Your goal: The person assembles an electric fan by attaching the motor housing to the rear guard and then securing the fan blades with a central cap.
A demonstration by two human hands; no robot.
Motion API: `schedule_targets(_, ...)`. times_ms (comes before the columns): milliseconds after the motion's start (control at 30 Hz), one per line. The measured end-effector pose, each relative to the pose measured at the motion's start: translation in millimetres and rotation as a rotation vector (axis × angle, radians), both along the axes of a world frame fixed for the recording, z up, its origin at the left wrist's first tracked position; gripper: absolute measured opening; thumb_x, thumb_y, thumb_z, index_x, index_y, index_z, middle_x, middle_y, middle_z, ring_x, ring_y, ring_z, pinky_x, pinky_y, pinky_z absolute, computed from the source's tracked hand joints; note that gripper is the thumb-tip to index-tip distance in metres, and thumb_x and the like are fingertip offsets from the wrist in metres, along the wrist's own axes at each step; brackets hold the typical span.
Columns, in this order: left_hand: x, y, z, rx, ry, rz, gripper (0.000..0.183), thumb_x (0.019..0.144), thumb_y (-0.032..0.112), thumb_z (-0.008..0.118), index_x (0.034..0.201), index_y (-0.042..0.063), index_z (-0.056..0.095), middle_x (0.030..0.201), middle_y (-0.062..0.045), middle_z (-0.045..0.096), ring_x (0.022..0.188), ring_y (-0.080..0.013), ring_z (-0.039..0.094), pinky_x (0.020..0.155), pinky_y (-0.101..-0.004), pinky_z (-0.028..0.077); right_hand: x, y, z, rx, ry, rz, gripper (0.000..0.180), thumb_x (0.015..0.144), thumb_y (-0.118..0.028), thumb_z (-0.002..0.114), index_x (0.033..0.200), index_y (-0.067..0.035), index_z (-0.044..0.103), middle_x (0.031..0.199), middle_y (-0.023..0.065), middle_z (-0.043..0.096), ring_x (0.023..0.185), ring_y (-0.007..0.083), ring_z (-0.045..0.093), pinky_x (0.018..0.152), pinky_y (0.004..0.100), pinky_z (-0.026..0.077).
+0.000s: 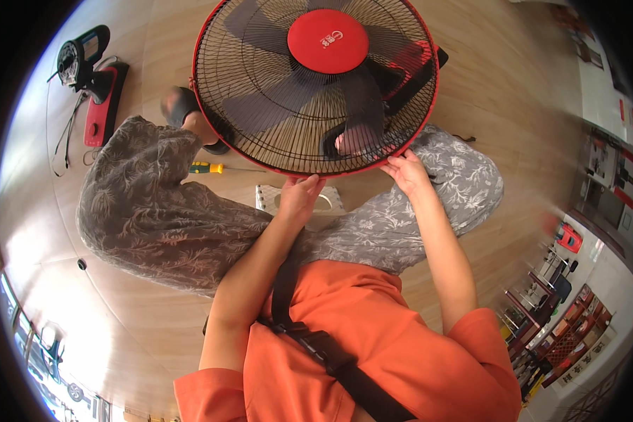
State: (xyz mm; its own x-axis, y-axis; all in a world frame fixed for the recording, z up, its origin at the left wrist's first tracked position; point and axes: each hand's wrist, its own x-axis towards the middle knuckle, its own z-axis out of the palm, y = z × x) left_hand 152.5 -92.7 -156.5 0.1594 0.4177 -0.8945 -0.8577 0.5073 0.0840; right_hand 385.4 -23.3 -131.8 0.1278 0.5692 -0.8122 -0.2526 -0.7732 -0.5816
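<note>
A round wire fan guard [264, 142] with a red rim and a red centre cap lies before me, dark fan blades showing through it. My left hand [407, 171] grips the rim at the lower right, its thumb and fingers at the edge. At the bottom of the rim my right hand [299, 198] pinches the edge, with its fingertips partly under it. Below the guard, between my legs, is a perforated white stool top [266, 196] with an oval opening. A screwdriver [208, 168] with a green and yellow handle lies on the floor to the left.
On the floor at the upper left lie a red fan base [99, 118] and a dark motor housing [73, 60] with loose cables [66, 137]. A small black ring-like part [82, 264] is further down on the left. Shelving [580, 327] stands at the far right.
</note>
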Motion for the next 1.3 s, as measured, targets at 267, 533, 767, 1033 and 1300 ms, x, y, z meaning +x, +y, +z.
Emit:
schedule_targets(267, -1.8, -2.8, -0.2, 0.028, 0.021, 0.001, 0.04, 0.08, -0.012, 0.049, 0.115, 0.004, 0.039, 0.11, -0.011, 0.05, 0.102, -0.0227, 0.053, 0.094, -0.038, 0.046, -6.4, 3.9, 5.1, -0.022, -0.127, 0.068, 0.03, 0.082, 0.008, 0.044, 0.108, -0.004, 0.049, 0.1, 0.0105, 0.058, 0.095, 0.0236, 0.058, 0.083, 0.0415, 0.05)
schedule_targets(533, -5.7, -6.1, -3.4, -0.067, 0.007, 0.02, 0.045, 0.079, -0.013, 0.049, 0.117, 0.009, 0.04, 0.111, -0.009, 0.051, 0.101, -0.0237, 0.054, 0.089, -0.036, 0.048, -4.6, 3.1, 4.1, -0.14, 0.04, 0.105, 0.028, 0.078, 0.007, 0.041, 0.103, 0.006, 0.053, 0.102, 0.0146, 0.06, 0.094, 0.0238, 0.06, 0.083, 0.0384, 0.05)
schedule_targets(767, -9.0, -1.9, -3.4, -0.071, 0.1, -0.065, 0.042, 0.079, -0.013, 0.049, 0.114, 0.009, 0.043, 0.111, -0.008, 0.052, 0.101, -0.0225, 0.054, 0.088, -0.0356, 0.049, -7.0, -5.7, 6.3, -0.048, 0.094, 0.16, 0.026, 0.086, 0.003, 0.042, 0.109, 0.001, 0.053, 0.109, 0.0108, 0.058, 0.1, 0.0208, 0.057, 0.086, 0.0322, 0.047)
schedule_targets(1033, -15.2, -5.9, -10.7, -0.041, 0.119, -0.171, 0.042, 0.078, -0.013, 0.049, 0.114, 0.008, 0.042, 0.111, -0.007, 0.053, 0.1, -0.0214, 0.054, 0.088, -0.0359, 0.048, -8.7, -4.9, 10.9, -0.149, 0.107, 0.182, 0.027, 0.085, 0.003, 0.044, 0.111, 0.001, 0.051, 0.109, 0.0103, 0.058, 0.1, 0.0203, 0.057, 0.087, 0.0322, 0.047)
schedule_targets(1300, -5.7, -5.4, -2.9, -0.102, 0.031, -0.06, 0.042, 0.078, -0.014, 0.05, 0.114, 0.005, 0.04, 0.109, -0.009, 0.052, 0.101, -0.022, 0.053, 0.093, -0.0355, 0.044, -10.1, -7.7, 8.0, -0.151, 0.089, 0.183, 0.026, 0.087, 0.002, 0.045, 0.111, 0.0, 0.051, 0.11, 0.0106, 0.058, 0.1, 0.0206, 0.057, 0.088, 0.0332, 0.046)
